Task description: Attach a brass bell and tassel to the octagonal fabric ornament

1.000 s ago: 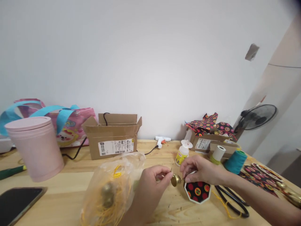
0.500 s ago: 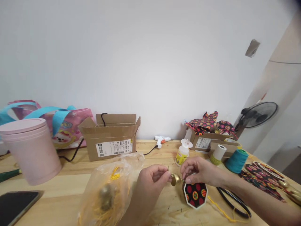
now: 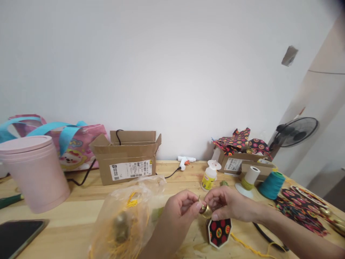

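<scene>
A small gold bell point(image 3: 207, 211) is held between my two hands near the lower middle. My left hand point(image 3: 183, 210) pinches at its left side, where a thin pointed tip sticks up by the fingers. The fingers of my right hand point(image 3: 225, 203) close on the bell's right side. Just below them hangs or stands an octagonal piece point(image 3: 219, 232) with a white edge and black, red and orange patterned fabric; its exact support is hidden. A yellow cord point(image 3: 245, 247) trails from it to the right.
A clear bag point(image 3: 121, 223) of yellow strings lies left of my hands. Behind stand a cardboard box point(image 3: 129, 158), a glue gun point(image 3: 184, 162) and a white bottle point(image 3: 208, 178). Rightward are a teal thread cone point(image 3: 271, 185) and patterned fabric pieces point(image 3: 302, 205).
My hands have come closer together, with the bell now right between their fingertips. The octagonal piece has shifted slightly left and down, and the cord has moved with it.
</scene>
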Motion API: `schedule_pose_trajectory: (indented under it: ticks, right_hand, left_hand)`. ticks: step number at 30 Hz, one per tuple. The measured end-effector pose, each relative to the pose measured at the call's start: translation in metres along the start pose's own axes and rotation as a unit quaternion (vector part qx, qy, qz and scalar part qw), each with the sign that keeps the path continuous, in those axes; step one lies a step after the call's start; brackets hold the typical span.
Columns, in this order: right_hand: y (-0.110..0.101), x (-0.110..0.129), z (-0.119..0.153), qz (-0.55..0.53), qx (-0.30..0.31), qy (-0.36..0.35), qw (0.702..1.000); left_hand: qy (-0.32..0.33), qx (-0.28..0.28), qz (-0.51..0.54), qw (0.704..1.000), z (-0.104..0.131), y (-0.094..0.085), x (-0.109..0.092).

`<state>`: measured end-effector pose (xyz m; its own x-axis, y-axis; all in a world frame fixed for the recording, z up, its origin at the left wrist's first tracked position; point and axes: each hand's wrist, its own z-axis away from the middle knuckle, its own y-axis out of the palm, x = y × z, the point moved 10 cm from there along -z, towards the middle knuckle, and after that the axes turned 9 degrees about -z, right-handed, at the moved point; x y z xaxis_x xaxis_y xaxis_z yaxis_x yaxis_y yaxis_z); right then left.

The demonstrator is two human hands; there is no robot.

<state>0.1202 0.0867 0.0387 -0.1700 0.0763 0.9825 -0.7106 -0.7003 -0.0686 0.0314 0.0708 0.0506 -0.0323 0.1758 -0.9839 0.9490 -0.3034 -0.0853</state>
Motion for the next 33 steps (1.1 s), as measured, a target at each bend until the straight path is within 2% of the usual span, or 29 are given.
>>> schedule_pose_trajectory:
  ticks: [5, 8, 11, 14, 22, 33]
  right_hand:
    - [0.002, 0.004, 0.001, 0.041, -0.008, -0.005, 0.999]
    - [0.003, 0.004, 0.003, 0.029, -0.005, -0.008, 1.0]
    - [0.005, 0.005, 0.006, 0.031, 0.006, -0.014, 0.999]
    - [0.009, 0.003, 0.008, 0.078, 0.003, -0.024, 0.997]
    - [0.01, 0.001, 0.009, 0.206, -0.101, -0.081, 0.97]
    - [-0.001, 0.002, 0.015, 0.242, -0.155, -0.12, 0.95]
  left_hand:
    - [0.015, 0.012, -0.055, 0.998, 0.006, 0.003, -0.007]
    - [0.033, 0.015, -0.113, 0.993, 0.006, 0.005, -0.013]
    - [0.04, -0.002, -0.159, 0.987, 0.006, 0.003, -0.014]
    - [0.039, -0.017, -0.171, 0.984, 0.005, 0.001, -0.011]
    - [0.033, 0.013, -0.143, 0.989, 0.004, 0.008, 0.003]
    - [0.04, -0.018, -0.293, 0.955, 0.006, 0.008, -0.012]
